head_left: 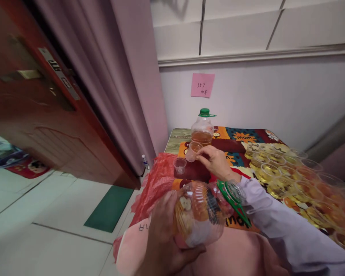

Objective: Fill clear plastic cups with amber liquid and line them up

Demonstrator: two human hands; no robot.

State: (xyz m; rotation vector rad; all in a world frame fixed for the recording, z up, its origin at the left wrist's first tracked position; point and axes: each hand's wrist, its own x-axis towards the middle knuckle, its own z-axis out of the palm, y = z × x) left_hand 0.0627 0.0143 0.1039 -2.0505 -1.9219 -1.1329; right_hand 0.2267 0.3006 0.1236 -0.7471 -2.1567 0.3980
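My left hand (163,234) is wrapped around the base of a large clear plastic jug (199,214). The jug lies tilted on its side, its uncapped mouth and green handle (232,199) pointing right, beneath my right forearm. Patterned cloth shows through its wall, and I make out no liquid inside. Farther off, my right hand (214,161) pinches the rim of a small clear plastic cup (192,152). Just left of that cup, another clear cup (179,165) stands on the cloth. Behind them stands a capped jug (202,132) partly filled with amber liquid.
Several cups of yellow liquid (278,170) crowd the right side of the patterned tablecloth (243,137). A red plastic bag (158,176) hangs over the table's left edge. A brown door (83,126) stands at left, and a small bottle (145,161) is near the wall.
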